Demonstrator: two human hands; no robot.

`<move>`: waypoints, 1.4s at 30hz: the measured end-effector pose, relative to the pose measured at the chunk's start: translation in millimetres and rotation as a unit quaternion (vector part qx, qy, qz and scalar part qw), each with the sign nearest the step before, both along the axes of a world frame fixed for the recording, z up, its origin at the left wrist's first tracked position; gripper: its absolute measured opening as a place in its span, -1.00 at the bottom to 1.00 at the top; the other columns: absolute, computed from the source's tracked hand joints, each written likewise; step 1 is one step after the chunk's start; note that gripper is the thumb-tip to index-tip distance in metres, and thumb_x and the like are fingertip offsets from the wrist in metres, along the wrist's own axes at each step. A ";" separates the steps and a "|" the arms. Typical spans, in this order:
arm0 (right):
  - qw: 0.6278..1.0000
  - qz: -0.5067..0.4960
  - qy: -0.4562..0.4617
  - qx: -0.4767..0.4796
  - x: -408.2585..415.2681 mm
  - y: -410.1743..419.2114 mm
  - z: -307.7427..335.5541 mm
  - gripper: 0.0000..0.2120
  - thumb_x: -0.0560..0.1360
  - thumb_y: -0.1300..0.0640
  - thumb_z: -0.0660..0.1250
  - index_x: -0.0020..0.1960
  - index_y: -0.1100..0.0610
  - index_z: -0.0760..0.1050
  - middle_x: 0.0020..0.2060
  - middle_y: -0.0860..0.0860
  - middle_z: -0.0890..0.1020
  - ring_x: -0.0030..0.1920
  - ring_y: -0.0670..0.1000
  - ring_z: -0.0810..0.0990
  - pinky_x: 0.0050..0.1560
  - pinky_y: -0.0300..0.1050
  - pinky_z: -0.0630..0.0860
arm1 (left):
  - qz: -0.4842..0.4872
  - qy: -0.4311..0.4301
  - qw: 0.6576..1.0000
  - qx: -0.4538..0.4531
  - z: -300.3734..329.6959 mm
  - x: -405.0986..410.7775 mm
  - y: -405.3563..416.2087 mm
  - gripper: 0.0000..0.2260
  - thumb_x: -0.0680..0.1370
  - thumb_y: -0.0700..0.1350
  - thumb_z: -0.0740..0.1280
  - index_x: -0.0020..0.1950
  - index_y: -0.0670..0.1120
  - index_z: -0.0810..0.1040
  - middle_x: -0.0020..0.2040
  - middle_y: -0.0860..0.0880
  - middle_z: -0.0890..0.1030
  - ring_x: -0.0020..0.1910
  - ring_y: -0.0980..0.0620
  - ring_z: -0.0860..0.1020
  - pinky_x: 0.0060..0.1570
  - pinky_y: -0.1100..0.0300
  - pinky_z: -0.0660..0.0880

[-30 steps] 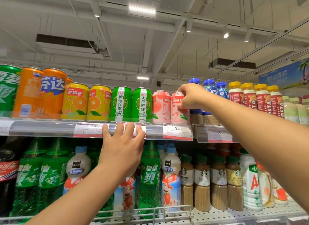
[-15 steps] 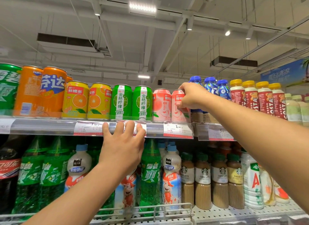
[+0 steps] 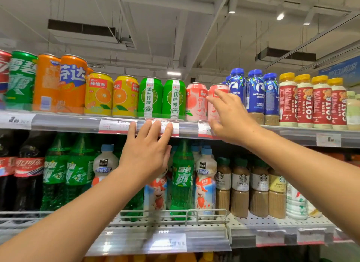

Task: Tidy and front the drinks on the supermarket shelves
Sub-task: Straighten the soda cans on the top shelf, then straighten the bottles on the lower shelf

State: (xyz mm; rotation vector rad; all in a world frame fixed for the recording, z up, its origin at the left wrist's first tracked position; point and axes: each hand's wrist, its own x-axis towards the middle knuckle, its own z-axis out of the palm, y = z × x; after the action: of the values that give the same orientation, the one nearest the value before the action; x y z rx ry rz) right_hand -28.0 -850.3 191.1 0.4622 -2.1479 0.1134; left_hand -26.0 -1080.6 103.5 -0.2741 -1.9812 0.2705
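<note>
Two pink peach cans stand at the right end of the can row on the upper shelf; the right pink can (image 3: 215, 105) is partly covered by my right hand (image 3: 229, 115). That hand is spread in front of it with straight fingers, fingertips near its label, holding nothing. My left hand (image 3: 148, 152) rests flat with straight fingers on the upper shelf's price rail (image 3: 68, 123), below the two green citrus cans (image 3: 161, 98). The left pink can (image 3: 195, 103) shows its label only partly.
Yellow orange cans (image 3: 112, 95), Fanta cans (image 3: 60, 84) and a Sprite can (image 3: 20, 78) fill the upper shelf's left. Blue coffee bottles (image 3: 254, 92) and Costa bottles (image 3: 311, 102) stand to the right. Below are Sprite, cola, milk-drink and Starbucks bottles (image 3: 240, 185) behind a wire guard (image 3: 175, 213).
My right hand has let go of the right pink can's top and dropped lower with fingers spread. My left hand stays on the price rail. The view has shifted slightly.
</note>
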 end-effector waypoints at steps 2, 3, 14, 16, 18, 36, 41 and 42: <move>0.998 0.027 0.004 0.050 8.9 -2.4 -36.4 -0.45 0.54 0.08 0.30 0.50 0.10 0.28 0.53 0.11 0.22 0.49 0.16 0.15 0.46 0.22 0.20 | -0.020 -0.012 1.000 -0.013 -6.4 2.2 -12.5 -0.47 0.59 0.07 0.09 0.54 -0.07 0.20 0.50 -0.17 0.25 0.49 -0.20 0.19 0.40 -0.23 0.13; 0.997 0.032 0.005 0.065 11.1 -3.1 -52.0 -0.47 0.55 0.09 0.30 0.49 0.11 0.30 0.52 0.12 0.23 0.49 0.17 0.16 0.46 0.20 0.20 | -0.027 -0.019 0.999 -0.012 -7.6 3.9 -19.6 -0.47 0.58 0.04 0.11 0.53 -0.08 0.22 0.51 -0.19 0.24 0.50 -0.21 0.18 0.41 -0.24 0.13; 0.996 -0.025 -0.008 0.081 1.4 -11.6 -104.1 -0.20 0.46 0.19 0.27 0.60 0.08 -0.04 0.59 0.07 -0.10 0.58 0.06 -0.18 0.56 0.02 -0.12 | 0.024 -0.062 0.998 -0.003 -8.3 4.1 -63.3 -0.38 0.55 -0.02 0.19 0.58 0.02 0.06 0.58 -0.15 0.07 0.54 -0.22 0.02 0.44 -0.25 0.03; 0.997 -0.020 -0.012 0.073 0.4 -12.9 -104.7 -0.18 0.45 0.22 0.27 0.60 0.08 -0.05 0.59 0.07 -0.13 0.58 0.06 -0.21 0.56 0.01 -0.17 | 0.015 -0.068 0.997 0.011 -11.4 7.5 -62.1 -0.40 0.56 -0.01 0.13 0.58 0.03 0.03 0.59 -0.14 0.02 0.55 -0.20 -0.02 0.45 -0.23 0.01; 0.998 -0.007 -0.028 0.054 0.2 -14.1 -107.2 -0.17 0.44 0.26 0.25 0.61 0.07 -0.07 0.59 0.06 -0.19 0.57 0.05 -0.26 0.52 -0.03 -0.26 | -0.009 -0.078 0.996 0.034 -25.4 17.2 -62.6 -0.42 0.54 -0.02 0.10 0.58 0.00 0.09 0.58 -0.16 0.04 0.55 -0.19 -0.01 0.46 -0.23 0.03; 0.973 0.003 -0.232 0.004 21.3 -39.5 -276.5 -0.22 0.53 0.12 0.14 0.60 -0.03 -0.23 0.56 -0.06 -0.30 0.53 -0.04 -0.39 0.46 -0.11 -0.26 | 0.080 -0.254 0.962 0.061 -196.8 54.1 -145.6 -0.39 0.52 0.12 -0.09 0.57 -0.01 0.12 0.54 -0.21 0.19 0.50 -0.23 0.19 0.43 -0.22 0.15; 0.970 -0.001 -0.240 -0.022 20.1 -45.2 -278.8 -0.24 0.53 0.13 0.15 0.60 -0.01 -0.18 0.56 -0.10 -0.30 0.51 -0.09 -0.41 0.46 -0.16 -0.22 | 0.060 -0.258 0.962 0.069 -204.5 51.1 -150.4 -0.42 0.55 0.11 -0.06 0.54 -0.05 0.23 0.53 -0.20 0.22 0.50 -0.23 0.21 0.43 -0.23 0.18; 0.971 -0.005 -0.239 -0.025 19.6 -45.7 -278.2 -0.24 0.53 0.12 0.15 0.60 -0.01 -0.17 0.56 -0.10 -0.28 0.51 -0.10 -0.39 0.44 -0.18 -0.23 | 0.052 -0.256 0.963 0.072 -203.5 51.6 -150.1 -0.42 0.55 0.11 -0.05 0.54 -0.06 0.24 0.52 -0.20 0.23 0.49 -0.23 0.22 0.43 -0.23 0.18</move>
State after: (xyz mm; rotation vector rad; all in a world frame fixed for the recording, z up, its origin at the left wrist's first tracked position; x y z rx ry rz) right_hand -8.4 -896.0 -87.1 0.4246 -2.6117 0.2984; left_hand 25.6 -1230.7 -100.1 -0.1540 -2.5191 0.1269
